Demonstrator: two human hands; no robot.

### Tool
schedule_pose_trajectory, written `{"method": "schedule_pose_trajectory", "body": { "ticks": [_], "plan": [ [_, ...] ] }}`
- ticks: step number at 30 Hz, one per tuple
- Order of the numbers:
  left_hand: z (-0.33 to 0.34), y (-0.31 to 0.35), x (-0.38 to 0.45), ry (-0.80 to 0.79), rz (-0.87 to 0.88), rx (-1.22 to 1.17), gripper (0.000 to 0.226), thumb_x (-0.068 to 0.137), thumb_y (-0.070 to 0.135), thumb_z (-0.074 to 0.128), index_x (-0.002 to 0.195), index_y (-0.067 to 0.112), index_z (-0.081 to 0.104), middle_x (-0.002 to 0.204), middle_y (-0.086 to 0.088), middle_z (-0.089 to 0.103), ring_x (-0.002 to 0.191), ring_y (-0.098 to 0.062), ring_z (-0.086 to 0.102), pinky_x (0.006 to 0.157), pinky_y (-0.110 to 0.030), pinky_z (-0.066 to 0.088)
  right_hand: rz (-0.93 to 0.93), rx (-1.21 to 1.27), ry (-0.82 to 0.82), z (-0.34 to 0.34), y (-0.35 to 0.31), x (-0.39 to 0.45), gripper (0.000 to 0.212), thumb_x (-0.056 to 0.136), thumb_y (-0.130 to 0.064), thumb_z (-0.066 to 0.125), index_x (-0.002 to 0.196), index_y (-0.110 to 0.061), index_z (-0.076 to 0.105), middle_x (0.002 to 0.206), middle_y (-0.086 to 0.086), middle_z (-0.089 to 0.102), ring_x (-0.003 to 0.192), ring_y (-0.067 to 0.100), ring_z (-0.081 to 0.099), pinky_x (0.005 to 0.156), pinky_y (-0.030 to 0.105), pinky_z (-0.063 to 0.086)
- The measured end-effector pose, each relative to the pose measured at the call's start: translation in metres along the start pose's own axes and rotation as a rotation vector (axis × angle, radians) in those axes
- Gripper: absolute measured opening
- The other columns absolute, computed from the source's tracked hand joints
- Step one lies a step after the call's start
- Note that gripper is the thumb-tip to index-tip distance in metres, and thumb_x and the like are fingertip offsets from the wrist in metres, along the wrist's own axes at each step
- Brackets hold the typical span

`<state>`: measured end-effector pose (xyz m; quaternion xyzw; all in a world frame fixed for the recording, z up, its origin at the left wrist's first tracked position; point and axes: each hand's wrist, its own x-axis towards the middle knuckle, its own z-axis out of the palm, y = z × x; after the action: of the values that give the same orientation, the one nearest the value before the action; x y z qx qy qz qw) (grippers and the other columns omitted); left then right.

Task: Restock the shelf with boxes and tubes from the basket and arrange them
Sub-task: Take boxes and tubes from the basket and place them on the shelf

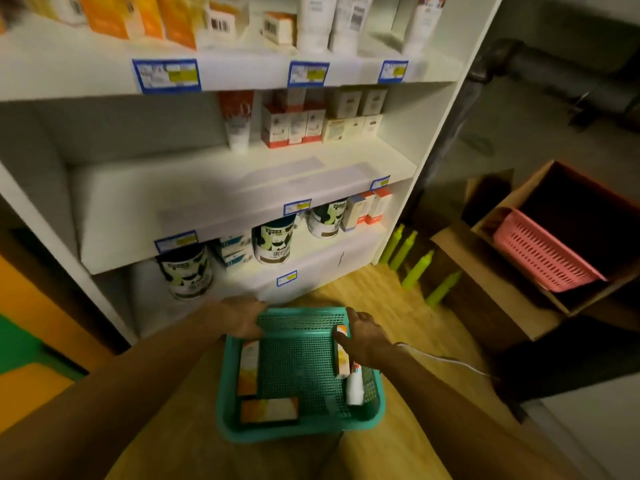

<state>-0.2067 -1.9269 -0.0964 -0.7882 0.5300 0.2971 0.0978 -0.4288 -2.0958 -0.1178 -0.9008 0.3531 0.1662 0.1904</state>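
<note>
Teal perforated basket (372, 412), pink crate (540, 252).

Off to your right, clutter beside the unit.
You have a pink basket (540, 256) tilted inside an open cardboard box (512, 292) at the far right, yellow-green bottles (420, 265) standing on the wooden floor (391, 299) just left of it, and a white cable (446, 360) trailing nearby.

Teal basket (228, 415): three orange-white boxes (248, 367), one white tube (355, 388). Bottom shelf: three tins (272, 241). One pink basket (540, 252).
</note>
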Motion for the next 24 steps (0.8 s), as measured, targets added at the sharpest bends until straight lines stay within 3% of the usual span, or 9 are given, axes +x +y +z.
{"method": "schedule_pose_trajectory", "body": {
  "ticks": [5,9,13,17,21,24],
  "plan": [
    [0.034,-0.029,0.034,-0.024,0.023,-0.123,0.048,0.096,0.049,0.058,0.134,0.020,0.054,0.132,-0.002,0.059,0.115,-0.019,0.059,0.092,-0.029,0.048,0.006,-0.019,-0.024,0.033,0.005,0.031,0.078,0.098,-0.052,0.047,0.155,-0.004,0.022,0.153,0.021,0.039,0.143,0.037,0.032,0.116,0.044,0.030],
    [0.061,-0.032,0.062,-0.005,0.055,-0.081,0.040,0.099,0.040,0.054,0.130,0.015,0.058,0.132,-0.004,0.059,0.119,-0.023,0.058,0.099,-0.034,0.047,0.037,-0.053,-0.032,0.059,0.018,0.056,0.063,0.097,-0.049,0.051,0.144,-0.009,0.039,0.134,0.018,0.056,0.129,0.036,0.046,0.103,0.041,0.041],
    [0.095,-0.033,0.092,0.006,0.093,-0.048,0.034,0.097,0.033,0.058,0.124,0.013,0.064,0.125,-0.007,0.065,0.116,-0.026,0.061,0.096,-0.034,0.049,0.106,-0.031,-0.050,0.087,0.032,0.079,0.068,0.096,-0.049,0.052,0.150,-0.014,0.032,0.137,0.016,0.056,0.131,0.036,0.046,0.104,0.042,0.042],
    [0.125,-0.045,0.119,-0.092,0.061,-0.014,0.050,0.096,0.032,0.064,0.140,0.013,0.051,0.138,-0.010,0.057,0.124,-0.026,0.056,0.100,-0.031,0.042,0.155,-0.034,-0.047,0.113,0.038,0.098,0.078,0.096,-0.047,0.052,0.157,-0.016,0.014,0.137,0.021,0.053,0.132,0.039,0.043,0.105,0.043,0.039],
    [0.136,-0.059,0.131,-0.141,0.033,0.137,0.069,0.086,0.045,0.073,0.140,0.010,0.046,0.138,-0.011,0.055,0.126,-0.028,0.054,0.104,-0.035,0.039,0.200,-0.020,0.003,0.141,0.041,0.117,0.079,0.092,-0.048,0.054,0.153,-0.015,0.016,0.135,0.022,0.053,0.128,0.040,0.046,0.103,0.047,0.043],
    [0.153,-0.066,0.143,-0.076,0.021,0.198,0.079,0.078,0.056,0.075,0.138,0.013,0.046,0.139,-0.008,0.053,0.126,-0.026,0.050,0.111,-0.037,0.030,0.255,-0.075,0.046,0.156,0.041,0.127,0.085,0.092,-0.049,0.056,0.155,-0.010,0.014,0.144,0.018,0.047,0.136,0.037,0.040,0.109,0.045,0.038]
  ]
}}
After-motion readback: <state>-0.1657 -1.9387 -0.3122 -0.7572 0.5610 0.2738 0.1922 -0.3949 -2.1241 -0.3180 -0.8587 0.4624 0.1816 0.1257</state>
